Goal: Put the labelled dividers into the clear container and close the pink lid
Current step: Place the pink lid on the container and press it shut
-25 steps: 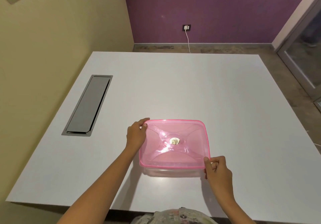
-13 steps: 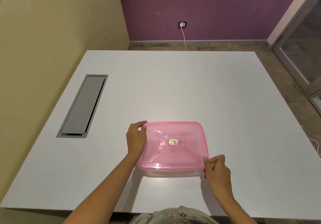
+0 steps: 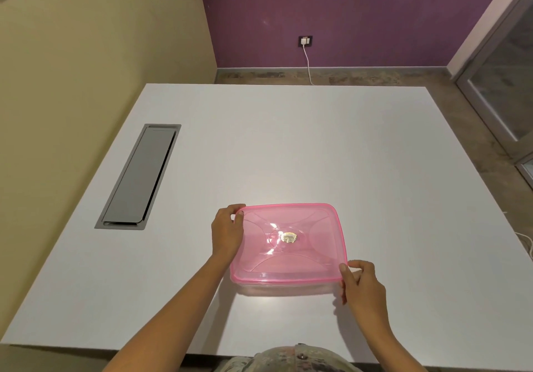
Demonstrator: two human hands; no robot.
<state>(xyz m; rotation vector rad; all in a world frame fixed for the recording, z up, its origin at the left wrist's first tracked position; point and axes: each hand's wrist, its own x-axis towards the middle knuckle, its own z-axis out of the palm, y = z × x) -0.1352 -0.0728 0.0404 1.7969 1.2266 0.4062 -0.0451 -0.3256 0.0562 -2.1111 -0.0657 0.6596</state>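
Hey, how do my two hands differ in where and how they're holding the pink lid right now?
The left hand grips the pink lid at its far left corner, while the right hand grips its near right corner. The left hand's fingers curl over the lid's edge; the right hand pinches the corner with its fingertips. Both are touching the lid, which sits on the clear container on the white table.

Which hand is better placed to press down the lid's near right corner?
Probably the right hand: its fingers already pinch that corner of the pink lid. The left hand grips the far left corner, diagonally opposite.
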